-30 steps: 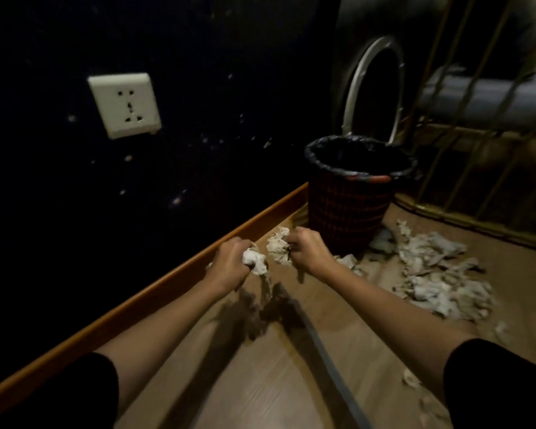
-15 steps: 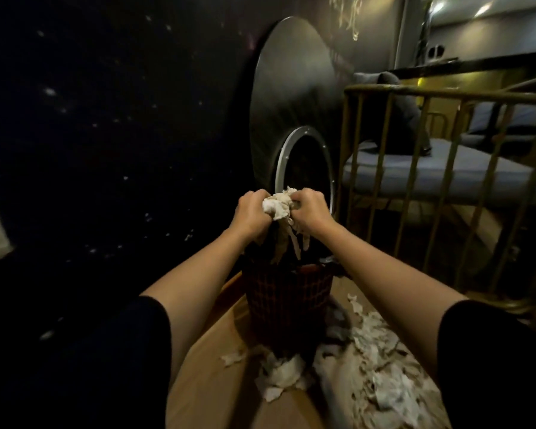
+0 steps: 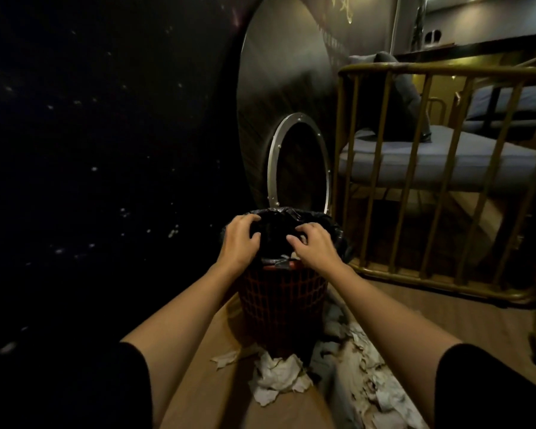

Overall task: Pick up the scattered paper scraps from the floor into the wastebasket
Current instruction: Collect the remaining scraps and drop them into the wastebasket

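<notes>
Both our hands, left hand (image 3: 240, 243) and right hand (image 3: 314, 244), hover spread and empty over the wastebasket (image 3: 283, 292); paper scraps (image 3: 279, 380) at its base (light, crushable) want loose handfuls.

No legible text anywhere (wall markings too blurred).

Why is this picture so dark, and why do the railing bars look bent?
Head view: dim, warm room light leaves the left wall nearly black, while the hands over the wastebasket and the paper scraps on the floor catch enough light to read. The wide-angle lens bows the gold railing and stretches the forearms near the edges. The wastebasket's inside is too dark to see.
</notes>
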Tool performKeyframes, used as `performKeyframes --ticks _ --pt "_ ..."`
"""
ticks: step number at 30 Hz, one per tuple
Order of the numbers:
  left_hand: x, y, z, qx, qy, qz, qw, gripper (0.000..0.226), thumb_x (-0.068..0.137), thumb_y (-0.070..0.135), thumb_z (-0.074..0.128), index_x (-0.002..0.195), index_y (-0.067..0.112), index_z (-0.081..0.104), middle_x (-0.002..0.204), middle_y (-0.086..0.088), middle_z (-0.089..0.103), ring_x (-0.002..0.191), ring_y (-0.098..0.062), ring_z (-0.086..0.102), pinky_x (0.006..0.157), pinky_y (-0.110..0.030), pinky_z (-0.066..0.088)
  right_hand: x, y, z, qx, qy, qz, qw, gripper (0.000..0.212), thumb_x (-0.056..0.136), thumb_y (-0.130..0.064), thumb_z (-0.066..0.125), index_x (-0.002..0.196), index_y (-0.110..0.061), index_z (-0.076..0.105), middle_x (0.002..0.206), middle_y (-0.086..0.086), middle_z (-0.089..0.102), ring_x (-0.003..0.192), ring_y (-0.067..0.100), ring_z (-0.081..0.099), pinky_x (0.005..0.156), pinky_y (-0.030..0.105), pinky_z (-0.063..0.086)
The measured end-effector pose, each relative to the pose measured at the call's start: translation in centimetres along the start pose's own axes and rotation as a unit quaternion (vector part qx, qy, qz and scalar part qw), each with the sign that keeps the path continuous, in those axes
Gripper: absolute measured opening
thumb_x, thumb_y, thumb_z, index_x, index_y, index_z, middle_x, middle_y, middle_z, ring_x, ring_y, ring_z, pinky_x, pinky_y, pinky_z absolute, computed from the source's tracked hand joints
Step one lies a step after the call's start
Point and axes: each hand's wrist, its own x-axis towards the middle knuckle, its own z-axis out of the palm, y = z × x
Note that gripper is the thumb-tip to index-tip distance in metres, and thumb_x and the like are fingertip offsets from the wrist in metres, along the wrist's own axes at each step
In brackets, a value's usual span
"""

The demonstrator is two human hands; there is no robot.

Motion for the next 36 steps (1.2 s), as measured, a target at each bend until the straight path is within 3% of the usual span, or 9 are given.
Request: performKeyframes --ticks 5,9,13,17,19,22,26,33,36 --pt "-4.5 -1.3 -4.3 0.026 -0.004 0.063 0.998 0.020 0.086 0.005 0.057 0.103 0.011 0.066 0.108 -0.008 0.061 0.100 -0.018 0.059 0.084 -0.023 0.049 -2.5 -1.6 1.0 -0.121 -0.021 -0.050 0.991 0.050 0.089 -0.036 0.057 0.130 -0.009 0.047 0.131 0.013 0.053 0.122 0.031 0.047 0.105 0.044 0.039" --pt "-11.0 -4.4 -8.2 0.063 -0.056 0.056 0.995 0.020 0.086 0.004 0.055 0.097 0.011 0.068 0.103 -0.007 0.062 0.098 -0.018 0.058 0.085 -0.030 0.050 -3.6 -3.5 1.8 -0.122 -0.087 -0.059 0.987 0.048 0.092 -0.024 0.049 0.137 -0.008 0.038 0.140 0.015 0.044 0.128 0.034 0.041 0.108 0.050 0.033" --pt "-15.5 -7.3 -10.7 0.098 -0.094 0.010 0.991 0.020 0.087 0.006 0.052 0.099 0.010 0.068 0.106 -0.007 0.060 0.101 -0.019 0.056 0.087 -0.029 0.046 -4.1 -4.5 2.7 -0.235 -0.124 -0.062 0.962 0.042 0.094 -0.035 0.040 0.124 -0.007 0.050 0.132 0.018 0.051 0.126 0.037 0.039 0.109 0.056 0.026" --pt "-17.5 -7.9 -11.7 0.111 -0.107 -0.012 0.988 0.019 0.090 0.011 0.050 0.101 0.014 0.066 0.105 -0.002 0.058 0.099 -0.016 0.055 0.085 -0.029 0.049 -5.9 -4.2 4.2 -0.356 -0.087 -0.121 0.922 0.060 0.094 -0.045 0.041 0.141 -0.010 0.031 0.157 0.014 0.012 0.145 0.032 0.006 0.114 0.054 0.011" --pt "-18.6 -8.3 -12.1 0.106 -0.131 -0.017 0.986 0.019 0.088 0.012 0.051 0.100 0.016 0.066 0.103 -0.002 0.060 0.097 -0.015 0.057 0.082 -0.028 0.050 -7.4 -4.5 5.0 -0.322 -0.009 -0.152 0.935 0.061 0.092 -0.039 0.048 0.142 -0.009 0.030 0.157 0.017 0.009 0.144 0.034 0.009 0.115 0.052 0.015" --pt "-21.8 -10.7 -13.2 0.125 -0.199 -0.030 0.972 0.020 0.085 0.014 0.054 0.101 0.021 0.065 0.104 -0.002 0.062 0.099 -0.016 0.059 0.083 -0.027 0.048 -11.4 -6.5 7.3 -0.195 0.052 -0.197 0.959 0.046 0.089 -0.022 0.056 0.129 -0.003 0.044 0.147 0.024 0.032 0.136 0.038 0.030 0.112 0.047 0.029" --pt "-28.1 -14.3 -15.7 0.176 -0.291 -0.099 0.935 0.024 0.087 0.015 0.056 0.109 0.021 0.063 0.111 -0.002 0.059 0.105 -0.017 0.055 0.089 -0.031 0.046 -19.5 -8.1 13.4 -0.107 -0.076 -0.205 0.970 0.036 0.082 -0.016 0.049 0.114 0.000 0.054 0.122 0.024 0.053 0.111 0.041 0.051 0.096 0.043 0.042" --pt "-37.5 -19.6 -19.4 0.175 -0.230 -0.264 0.920 0.025 0.090 0.007 0.050 0.108 0.019 0.062 0.116 -0.003 0.056 0.092 -0.008 0.055 0.071 -0.021 0.051 -31.6 -9.2 22.1 -0.020 -0.290 -0.129 0.948 0.042 0.095 -0.022 0.048 0.136 -0.014 0.040 0.146 0.010 0.036 0.132 0.025 0.034 0.109 0.038 0.031" --pt "-41.1 -20.4 -19.1 0.174 -0.218 -0.288 0.916 0.023 0.090 0.012 0.053 0.110 0.022 0.060 0.117 0.000 0.057 0.097 -0.007 0.053 0.079 -0.021 0.049 -34.8 -9.4 24.0 -0.004 -0.321 -0.086 0.943 0.040 0.097 -0.023 0.044 0.135 -0.013 0.040 0.143 0.009 0.037 0.129 0.025 0.036 0.110 0.038 0.032"
